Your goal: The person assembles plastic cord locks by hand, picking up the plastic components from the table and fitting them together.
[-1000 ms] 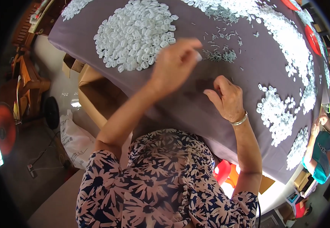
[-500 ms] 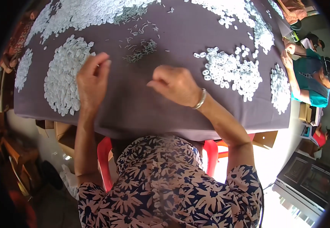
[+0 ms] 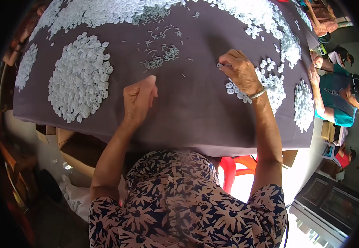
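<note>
The head view shows a small white piece (image 3: 220,65) pinched at the tips of the right hand (image 3: 240,74), just above the grey cloth of the surface (image 3: 196,107) and at the left edge of a cluster of white oval pieces (image 3: 270,82). The fingers of this hand are closed on it. The left hand (image 3: 137,99) is curled into a loose fist with the thumb up, resting on bare cloth; whether it holds anything cannot be told. Above the two hands lies a scatter of thin pale slivers (image 3: 161,60), and far to the left a big round patch of white pieces (image 3: 80,78).

The piece is tiny, so it may slip from the fingertips and get lost among the cluster, and the right wrist with its bracelet (image 3: 257,93) could push the sorted pieces out of place.

Compared with half a second ago, the right hand has reached further out toward the cluster, and the left hand has drawn away from the round patch.
</note>
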A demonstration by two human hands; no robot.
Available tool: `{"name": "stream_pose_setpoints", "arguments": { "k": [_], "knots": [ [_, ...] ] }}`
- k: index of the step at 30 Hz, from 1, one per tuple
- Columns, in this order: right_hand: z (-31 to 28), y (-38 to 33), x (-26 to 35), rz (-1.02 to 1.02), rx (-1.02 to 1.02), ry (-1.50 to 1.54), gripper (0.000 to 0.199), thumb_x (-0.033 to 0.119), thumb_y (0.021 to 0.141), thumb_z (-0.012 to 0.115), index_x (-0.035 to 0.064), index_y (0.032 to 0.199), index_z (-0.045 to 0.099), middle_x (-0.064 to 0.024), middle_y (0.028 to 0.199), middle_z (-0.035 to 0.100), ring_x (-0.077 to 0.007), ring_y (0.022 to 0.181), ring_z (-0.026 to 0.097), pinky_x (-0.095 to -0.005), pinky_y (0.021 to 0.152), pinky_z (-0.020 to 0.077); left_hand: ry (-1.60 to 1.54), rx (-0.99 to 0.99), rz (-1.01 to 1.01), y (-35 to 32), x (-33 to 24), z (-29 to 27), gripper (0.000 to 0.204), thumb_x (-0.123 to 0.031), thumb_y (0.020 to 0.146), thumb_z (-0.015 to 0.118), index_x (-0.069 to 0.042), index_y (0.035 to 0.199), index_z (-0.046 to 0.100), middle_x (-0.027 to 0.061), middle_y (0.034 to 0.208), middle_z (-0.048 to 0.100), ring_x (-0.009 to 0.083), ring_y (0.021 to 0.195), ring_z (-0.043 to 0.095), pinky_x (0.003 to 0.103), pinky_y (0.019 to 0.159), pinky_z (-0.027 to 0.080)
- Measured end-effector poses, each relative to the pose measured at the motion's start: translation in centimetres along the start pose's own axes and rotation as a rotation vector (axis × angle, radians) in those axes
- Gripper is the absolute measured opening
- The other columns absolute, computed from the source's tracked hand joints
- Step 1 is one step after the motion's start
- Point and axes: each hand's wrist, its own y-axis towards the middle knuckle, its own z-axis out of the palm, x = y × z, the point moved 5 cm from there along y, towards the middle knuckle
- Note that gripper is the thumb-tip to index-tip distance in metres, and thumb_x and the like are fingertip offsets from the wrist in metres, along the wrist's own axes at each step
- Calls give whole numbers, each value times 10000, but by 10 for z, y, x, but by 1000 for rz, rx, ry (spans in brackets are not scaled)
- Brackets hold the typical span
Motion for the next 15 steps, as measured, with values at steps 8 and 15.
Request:
{"name": "stream_pose_setpoints", "arguments": {
  "k": [8,15],
  "knots": [
    [7,12,16,31,96,96,148,-48,751,649,9,774,514,-57,731,518,-197,626,495,-310,589,419,-22,-15,30,0,-4,1,456,-299,953,550,-56,569,510,-64,507,389,16,471,339,226,444,239],
    [44,23,56,159,12,521,119,-49,862,603,19,959,614,32,787,593,-38,736,533,-194,644,432,-62,65,75,3,2,1,203,-183,919,605,-41,776,584,-52,614,441,8,554,384,197,493,293]
  ]
}}
